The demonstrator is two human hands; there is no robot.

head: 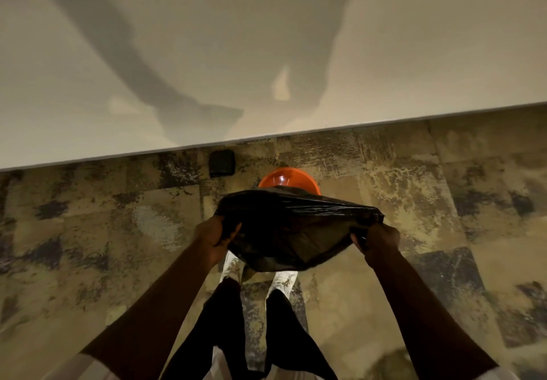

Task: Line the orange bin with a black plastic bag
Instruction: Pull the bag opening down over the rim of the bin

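Note:
The orange bin (288, 179) stands on the carpet just in front of me; only its far rim and part of its inside show. A black plastic bag (296, 225) is stretched wide above it and hides the bin's near side. My left hand (214, 239) grips the bag's left edge. My right hand (376, 242) grips its right edge. The bag's mouth is pulled apart between both hands, and its body sags down toward my shoes.
A long white counter or wall surface (266, 68) runs across the upper half, its edge just beyond the bin. A small dark square object (222, 162) lies on the patterned carpet (103, 231) left of the bin. My legs and light shoes (282, 282) are below the bag.

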